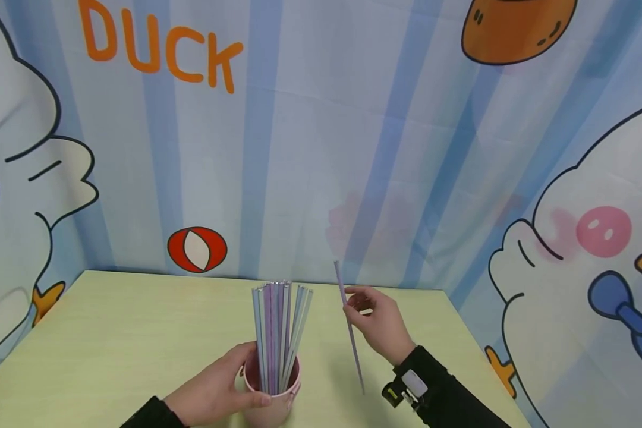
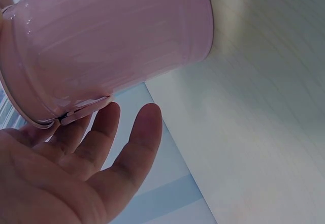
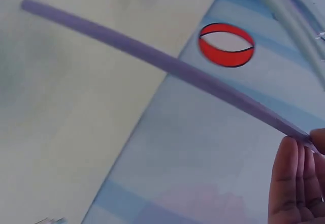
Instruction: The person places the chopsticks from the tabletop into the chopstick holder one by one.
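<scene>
A pink cup (image 1: 273, 411) stands near the front of the table, holding a bunch of purple and pale blue drinking straws (image 1: 270, 339). My left hand (image 1: 214, 386) grips this cup near its rim, thumb on the near side; in the left wrist view some fingers (image 2: 101, 132) lie against the cup wall (image 2: 117, 36) and the lowest finger sticks out. To the right of the cup, my right hand (image 1: 381, 324) pinches a single purple straw (image 1: 355, 351) between thumb and fingertips. That straw (image 3: 152, 56) slants, its long lower part hanging below the fingers, apart from the bunch.
The pale yellow table (image 1: 139, 333) ends at a blue striped curtain (image 1: 310, 148) with duck drawings, which also hangs along both sides. A small wrist camera (image 1: 401, 392) sits on the right sleeve.
</scene>
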{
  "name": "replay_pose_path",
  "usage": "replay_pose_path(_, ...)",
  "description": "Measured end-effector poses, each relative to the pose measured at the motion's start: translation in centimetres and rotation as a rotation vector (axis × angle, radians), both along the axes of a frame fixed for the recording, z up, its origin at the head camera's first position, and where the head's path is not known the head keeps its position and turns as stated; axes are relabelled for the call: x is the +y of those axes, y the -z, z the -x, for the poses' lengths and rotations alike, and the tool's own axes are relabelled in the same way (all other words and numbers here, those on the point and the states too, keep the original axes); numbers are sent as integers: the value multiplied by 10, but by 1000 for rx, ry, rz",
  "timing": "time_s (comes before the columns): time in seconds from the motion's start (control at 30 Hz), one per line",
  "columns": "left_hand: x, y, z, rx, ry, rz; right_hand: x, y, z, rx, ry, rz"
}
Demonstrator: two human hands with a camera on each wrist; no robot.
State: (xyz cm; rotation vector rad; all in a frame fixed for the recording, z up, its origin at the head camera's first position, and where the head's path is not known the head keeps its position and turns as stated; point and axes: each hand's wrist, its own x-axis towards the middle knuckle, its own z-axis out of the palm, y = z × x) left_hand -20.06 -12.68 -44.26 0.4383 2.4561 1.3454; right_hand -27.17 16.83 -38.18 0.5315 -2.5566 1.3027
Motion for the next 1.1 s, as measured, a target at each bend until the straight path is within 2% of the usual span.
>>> replay_pose_path(0.17,0,-1,0,11,0,10,-14,-23,-7,-24,-46,174)
replay_pose_path(0.3,1,0,-1,21,-3,16,-22,-35,-8,-28,-86,282)
replay_pose_path(0.47,0,0,-1,35,-1,18,-30,-43,-8,-11,-128,395)
replay_pose_path(0.6,-1,0,-1,46,7,17,-36,-43,-8,19,-163,460)
replay_pose_path(0.83,-1,0,-1,35,6,6,-49,-35,-8,14,-178,464)
replay_pose_path(1.1,-2,0,-1,35,16,-14,-56,-16,-11,-14,-159,372)
